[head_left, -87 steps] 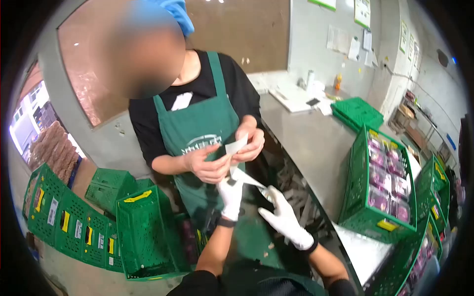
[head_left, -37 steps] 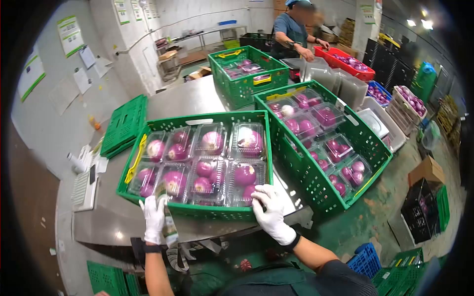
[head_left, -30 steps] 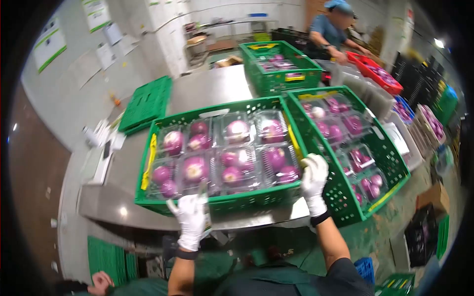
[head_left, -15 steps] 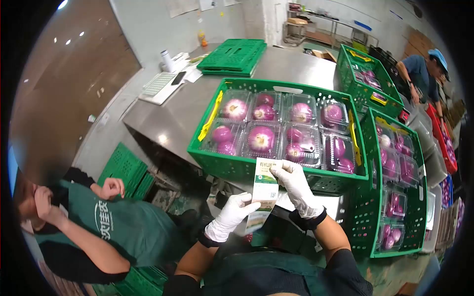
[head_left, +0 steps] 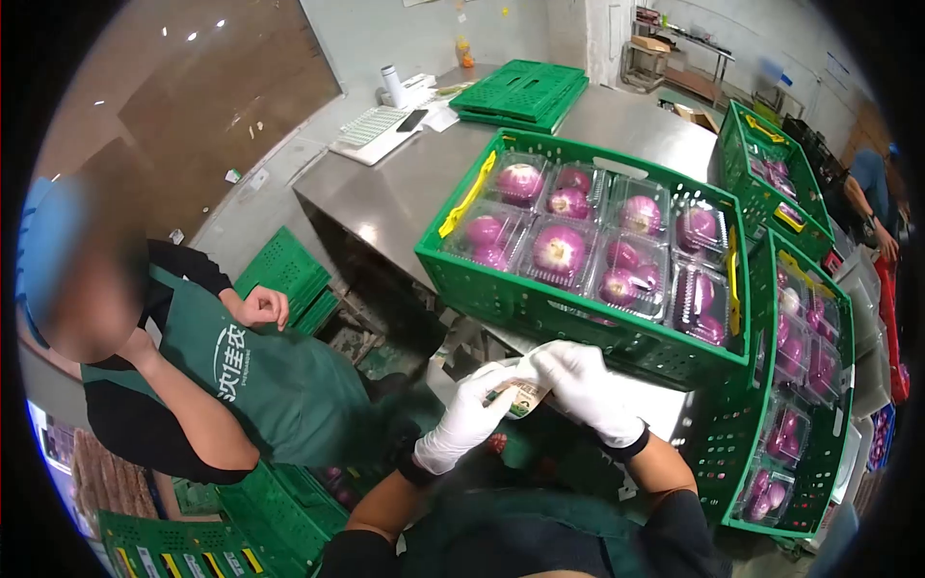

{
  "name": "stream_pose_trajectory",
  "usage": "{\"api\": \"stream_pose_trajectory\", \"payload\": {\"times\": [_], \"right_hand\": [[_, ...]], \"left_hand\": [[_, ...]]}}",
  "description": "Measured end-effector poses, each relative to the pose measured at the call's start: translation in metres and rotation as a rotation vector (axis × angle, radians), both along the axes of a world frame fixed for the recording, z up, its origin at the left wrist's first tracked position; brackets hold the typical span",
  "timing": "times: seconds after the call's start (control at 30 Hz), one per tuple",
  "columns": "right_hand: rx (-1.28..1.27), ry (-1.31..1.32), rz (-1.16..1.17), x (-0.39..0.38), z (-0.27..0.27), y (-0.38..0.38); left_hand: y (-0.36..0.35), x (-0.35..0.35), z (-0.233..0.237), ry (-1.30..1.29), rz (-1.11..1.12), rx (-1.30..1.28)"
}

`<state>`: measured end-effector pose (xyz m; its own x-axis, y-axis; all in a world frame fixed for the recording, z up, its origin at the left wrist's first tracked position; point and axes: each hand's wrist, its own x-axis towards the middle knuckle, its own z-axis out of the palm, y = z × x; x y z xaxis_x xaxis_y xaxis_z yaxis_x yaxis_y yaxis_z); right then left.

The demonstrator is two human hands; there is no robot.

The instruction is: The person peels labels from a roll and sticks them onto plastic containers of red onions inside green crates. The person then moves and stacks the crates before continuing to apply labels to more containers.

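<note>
My left hand (head_left: 462, 421), in a white glove, pinches one side of a curled strip of printed paper labels (head_left: 527, 399). The other side of the strip is between the fingers of my right hand (head_left: 584, 393), also gloved in white. Only a small printed patch of it shows; the fingers cover the rest. Just beyond my hands stands a green crate (head_left: 540, 301) with yellow handles. Inside are clear plastic clamshell boxes (head_left: 559, 252) of purple onions, set in two rows.
A second green crate (head_left: 836, 438) of boxed onions stands at right, another (head_left: 788, 223) behind it. Flat green crates (head_left: 520, 91), a phone (head_left: 412, 120) and a white bottle (head_left: 393, 87) are on the metal table (head_left: 381, 197). A person in a green apron (head_left: 260, 385) is close at left.
The label strip, hanging long and flat before, is now curled up between my hands, which have come closer together. The view has turned left, and the person at left has come further into view.
</note>
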<state>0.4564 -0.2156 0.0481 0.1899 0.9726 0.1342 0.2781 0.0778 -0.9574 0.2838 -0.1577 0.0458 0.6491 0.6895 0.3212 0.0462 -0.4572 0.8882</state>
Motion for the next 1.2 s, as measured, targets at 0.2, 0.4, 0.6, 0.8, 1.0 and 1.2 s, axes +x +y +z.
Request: {"api": "stream_pose_trajectory", "payload": {"times": [0.2,0.4,0.6,0.8,1.0,1.2], "right_hand": [[0.421,0.375,-0.738,0.037,0.038,0.011],[0.403,-0.740,-0.070,-0.034,0.013,0.048],[-0.286,0.468,-0.036,-0.008,0.070,0.088],[-0.084,0.382,-0.262,0.000,0.058,0.161],[-0.403,0.167,-0.277,0.017,0.044,0.240],[-0.461,-0.012,-0.256,0.015,0.035,0.275]], "left_hand": [[0.031,-0.049,-0.004,-0.063,-0.478,-0.979],[0.079,-0.007,0.002,-0.133,-0.203,-0.888],[0.135,-0.036,0.005,0.110,-0.462,-0.435],[0.158,-0.041,0.001,-0.045,-0.434,-0.462],[0.172,-0.092,-0.046,0.100,-0.850,-0.791],[0.180,-0.108,-0.061,-0.037,-0.461,-0.908]]}}
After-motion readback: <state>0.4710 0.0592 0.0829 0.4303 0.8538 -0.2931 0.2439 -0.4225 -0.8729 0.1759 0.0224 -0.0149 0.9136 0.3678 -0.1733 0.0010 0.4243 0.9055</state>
